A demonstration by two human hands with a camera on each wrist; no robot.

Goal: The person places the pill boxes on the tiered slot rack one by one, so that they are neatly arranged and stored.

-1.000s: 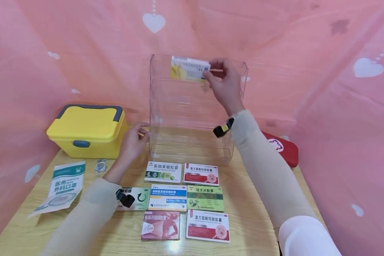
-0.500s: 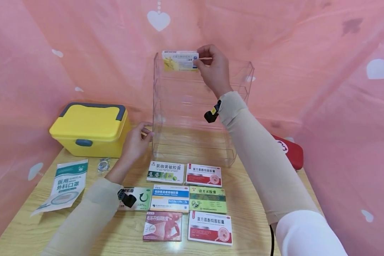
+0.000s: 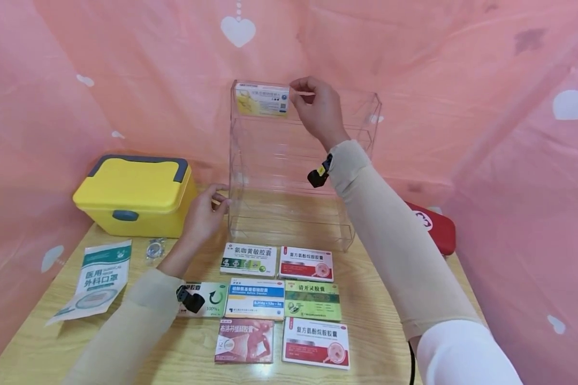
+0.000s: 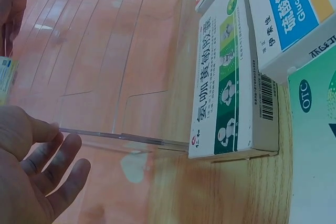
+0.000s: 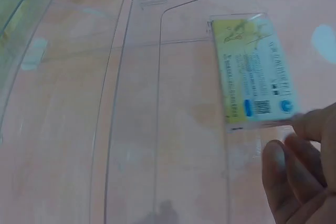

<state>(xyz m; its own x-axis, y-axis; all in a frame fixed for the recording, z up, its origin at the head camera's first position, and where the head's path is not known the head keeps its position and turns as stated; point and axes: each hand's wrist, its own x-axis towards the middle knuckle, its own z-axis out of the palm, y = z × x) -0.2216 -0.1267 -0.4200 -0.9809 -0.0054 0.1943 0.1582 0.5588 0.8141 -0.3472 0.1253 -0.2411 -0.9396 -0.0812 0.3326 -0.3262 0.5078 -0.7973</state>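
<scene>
The clear acrylic rack (image 3: 294, 176) stands upright at the back of the table (image 3: 38, 347). Its top tier is taken at the left end by a yellow-and-white box (image 3: 262, 99), with the right hand (image 3: 318, 109) just beside it; the tiers below are open. In front of the rack, medicine boxes (image 3: 279, 299) crowd the table. The left hand (image 3: 203, 214) touches the rack's left wall, and a yellow case (image 3: 135, 195) blocks that side.

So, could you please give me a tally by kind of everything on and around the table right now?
Medicine boxes lying on the table: 7, e.g.
Medicine box held by the right hand in the clear acrylic rack's top tier: 1
Clear acrylic rack, steadied by the left hand: 1
Yellow storage box: 1
Surgical mask packet: 1
Red first-aid case: 1
Total: 12
</scene>
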